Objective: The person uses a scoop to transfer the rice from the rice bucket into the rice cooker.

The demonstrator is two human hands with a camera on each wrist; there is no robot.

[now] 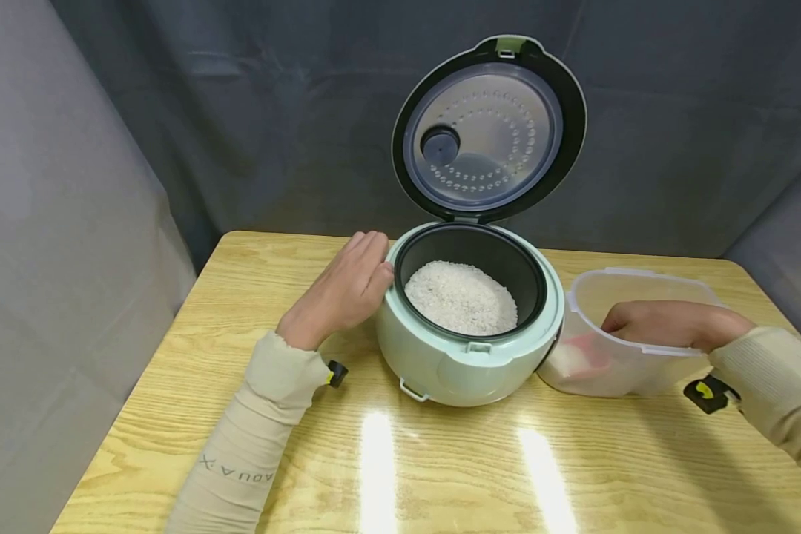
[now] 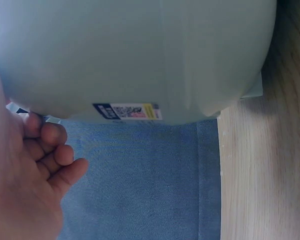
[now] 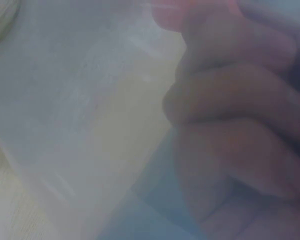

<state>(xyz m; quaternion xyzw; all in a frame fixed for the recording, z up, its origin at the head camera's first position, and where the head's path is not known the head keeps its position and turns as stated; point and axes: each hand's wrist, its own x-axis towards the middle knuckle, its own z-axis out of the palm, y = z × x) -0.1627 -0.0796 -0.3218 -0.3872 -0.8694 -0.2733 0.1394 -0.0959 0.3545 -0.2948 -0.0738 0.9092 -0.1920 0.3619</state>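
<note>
A pale green rice cooker (image 1: 467, 371) stands with its lid (image 1: 487, 141) raised. White rice (image 1: 463, 297) lies in its dark inner pot (image 1: 507, 259). My left hand (image 1: 347, 285) rests against the cooker's left rim; in the left wrist view its fingers (image 2: 55, 160) are loosely bent beside the cooker's side (image 2: 140, 60). My right hand (image 1: 674, 322) reaches into a translucent plastic container (image 1: 641, 378) right of the cooker. Its curled fingers (image 3: 230, 100) hold a pink scoop (image 1: 584, 356), seen blurred through the wall, with whitish rice around it. The scoop's handle is mostly hidden.
Everything stands on a light wooden table (image 1: 307, 460). Behind it hangs a dark grey curtain (image 1: 294, 133), and a lighter grey cloth (image 1: 60, 259) is on the left. The container stands close against the cooker's right side.
</note>
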